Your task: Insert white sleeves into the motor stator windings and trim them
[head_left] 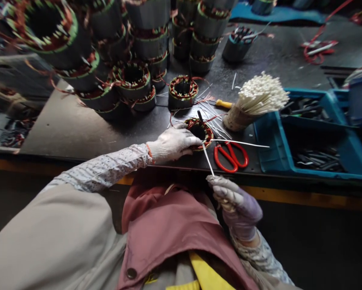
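Observation:
A motor stator [210,139] with copper windings and a green rim sits near the table's front edge. My left hand [175,143], in a white glove, holds the stator's left side, its fingers bent over the rim. Between the fingertips of my right hand [234,201], gloved in white and purple, is the end of a thin white cord [208,159]. The cord runs taut up to the stator's front rim. Another white length [244,142] sticks out to the right from the same rim. Red-handled scissors [231,157] lie just right of the stator.
Stacked stators [147,44] fill the back left, and a single stator [183,92] stands behind the held one. A bundle of white cords [261,96] stands in a holder beside a yellow-handled tool [223,104]. Blue bins [270,141] with dark pieces are at right.

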